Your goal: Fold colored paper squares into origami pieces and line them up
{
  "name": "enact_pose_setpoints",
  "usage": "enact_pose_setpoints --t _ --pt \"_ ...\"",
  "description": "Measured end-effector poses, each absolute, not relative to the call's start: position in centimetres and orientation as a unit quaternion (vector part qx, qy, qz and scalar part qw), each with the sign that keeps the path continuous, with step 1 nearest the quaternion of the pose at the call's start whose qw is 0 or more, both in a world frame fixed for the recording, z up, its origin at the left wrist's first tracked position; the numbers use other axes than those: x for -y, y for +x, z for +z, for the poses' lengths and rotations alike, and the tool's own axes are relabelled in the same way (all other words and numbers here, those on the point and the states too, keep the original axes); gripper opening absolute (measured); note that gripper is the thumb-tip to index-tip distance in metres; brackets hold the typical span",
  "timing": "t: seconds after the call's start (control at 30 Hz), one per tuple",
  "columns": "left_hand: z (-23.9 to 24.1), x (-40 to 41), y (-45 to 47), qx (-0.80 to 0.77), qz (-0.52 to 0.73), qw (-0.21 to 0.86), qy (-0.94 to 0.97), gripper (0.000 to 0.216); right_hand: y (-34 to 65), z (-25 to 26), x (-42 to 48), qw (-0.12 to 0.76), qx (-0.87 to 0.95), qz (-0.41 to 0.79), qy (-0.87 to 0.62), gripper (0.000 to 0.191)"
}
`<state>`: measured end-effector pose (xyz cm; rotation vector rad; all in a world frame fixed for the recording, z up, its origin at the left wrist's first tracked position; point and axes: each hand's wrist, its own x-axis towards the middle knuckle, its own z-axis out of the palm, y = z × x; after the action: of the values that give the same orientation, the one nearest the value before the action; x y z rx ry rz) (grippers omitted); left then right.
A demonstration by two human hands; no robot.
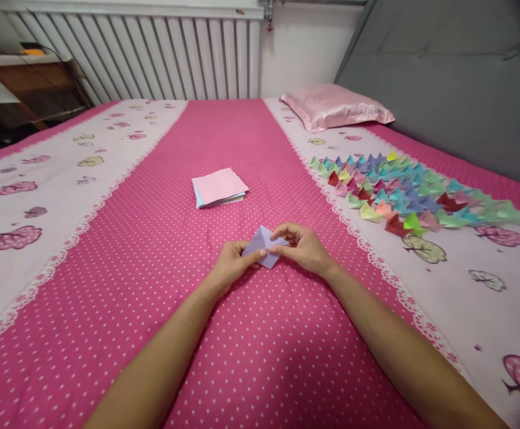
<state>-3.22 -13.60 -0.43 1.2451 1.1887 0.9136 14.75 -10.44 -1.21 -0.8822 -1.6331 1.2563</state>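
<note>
A small folded piece of lavender paper (260, 241) is held between my two hands, just above the pink bedspread. My left hand (234, 260) pinches its left side, thumb on top and fingers underneath. On the other side, my right hand (303, 249) grips the right corner, with its thumb near the centre crease and its index finger bent over the upper edge. The paper looks roughly diamond-shaped, with creases meeting near its middle. Beyond my hands lies a stack of square paper sheets (220, 186), pink on top with light blue below.
Many folded paper boats (387, 193) in mixed colours stand in rows at the right. A pink pillow (334, 107) rests behind them, beside the grey headboard (457, 83). A white radiator (152, 56) lines the far wall. A desk (31, 77) stands at the far left.
</note>
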Motion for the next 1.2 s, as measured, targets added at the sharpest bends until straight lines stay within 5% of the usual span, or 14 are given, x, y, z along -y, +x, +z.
enact_pose_setpoints --t 0.53,1.2 --pt "-0.2 13.2 -3.5 -0.448 0.397 0.639 0.483 0.038 15.8 -1.1 9.9 0.403 0.638 0.555 -0.35 0.025" --pt "0.2 13.6 -3.4 -0.544 0.427 0.368 0.622 0.021 15.5 -0.4 10.6 0.373 0.745 0.418 -0.362 0.027"
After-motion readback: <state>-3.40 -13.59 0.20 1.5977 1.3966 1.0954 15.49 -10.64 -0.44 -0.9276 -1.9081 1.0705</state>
